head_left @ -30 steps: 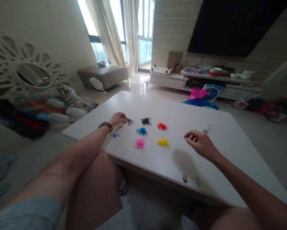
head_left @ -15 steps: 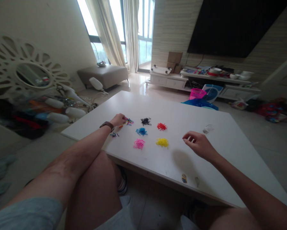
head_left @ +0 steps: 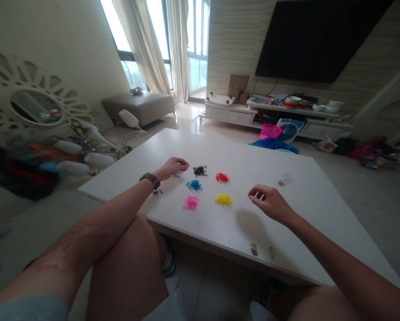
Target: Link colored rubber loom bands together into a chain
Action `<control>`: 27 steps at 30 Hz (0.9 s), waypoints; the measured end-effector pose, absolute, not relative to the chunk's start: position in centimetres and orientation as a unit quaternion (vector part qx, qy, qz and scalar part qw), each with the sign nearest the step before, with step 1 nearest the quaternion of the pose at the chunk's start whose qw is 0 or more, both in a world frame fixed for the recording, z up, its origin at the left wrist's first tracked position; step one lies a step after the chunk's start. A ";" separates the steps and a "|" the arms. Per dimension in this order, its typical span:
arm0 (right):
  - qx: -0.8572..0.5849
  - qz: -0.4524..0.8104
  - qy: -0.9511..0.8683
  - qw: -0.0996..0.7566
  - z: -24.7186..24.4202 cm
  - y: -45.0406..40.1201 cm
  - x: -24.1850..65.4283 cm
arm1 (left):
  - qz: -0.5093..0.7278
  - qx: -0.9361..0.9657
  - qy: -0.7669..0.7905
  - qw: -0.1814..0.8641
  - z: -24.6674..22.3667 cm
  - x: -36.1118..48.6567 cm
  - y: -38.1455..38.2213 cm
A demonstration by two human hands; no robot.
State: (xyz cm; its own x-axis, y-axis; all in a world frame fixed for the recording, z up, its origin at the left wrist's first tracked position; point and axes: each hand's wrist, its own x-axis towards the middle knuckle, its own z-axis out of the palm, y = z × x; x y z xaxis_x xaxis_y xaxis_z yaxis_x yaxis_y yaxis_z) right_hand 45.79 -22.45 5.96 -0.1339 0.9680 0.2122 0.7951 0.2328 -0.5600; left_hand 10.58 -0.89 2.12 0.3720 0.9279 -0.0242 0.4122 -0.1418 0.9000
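Over the left part of the surface, the left hand has shifted right: its fingertips now reach past the mixed pile to just beside the black pile. Thumb and fingers are pinched narrow, with a speck of yellow at their tips; it looks like one small bit held there, though it is too small to be sure. The move seems to take the pinch out of the mix, so picking at that pile has probably given way to carrying. The hand partly covers the mixed pile, so how much is left in it cannot be told.

To the right, the right hand hangs above the surface, fingers loosely curled and nothing visible in them. Its place has hardly changed.

Between the hands lie the single-colour piles, all apart from one another: blue just on the near side of black, red farther right, then pink and yellow nearer the front edge. They look the same as a moment ago, so nothing seems to have been added yet. A few dark bits lie near the wristband.

Beyond the right hand, on its far side, is a clear container. Near the front edge sit a cartoon figure and, beside it, a small clear piece.
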 end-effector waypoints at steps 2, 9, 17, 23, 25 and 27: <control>-0.589 0.173 -0.741 0.273 5.7 -22.4 45.7 | 0.280 0.686 0.437 0.511 2.9 12.8 -2.6; -0.554 0.185 -0.752 0.305 5.3 -22.6 44.7 | 0.205 0.675 0.327 0.629 4.4 19.5 -8.6; -0.525 0.164 -0.768 0.329 5.7 -22.9 44.0 | 0.151 0.651 0.225 0.709 3.4 23.8 -11.9; -0.530 0.144 -0.773 0.318 5.7 -22.9 44.4 | 0.138 0.639 0.217 0.725 3.5 24.6 -12.4; -0.520 0.126 -0.785 0.313 5.7 -22.8 44.4 | 0.133 0.637 0.215 0.728 3.3 24.7 -12.5; -0.512 0.107 -0.793 0.313 5.7 -22.8 44.4 | 0.132 0.631 0.213 0.734 3.1 24.7 -12.5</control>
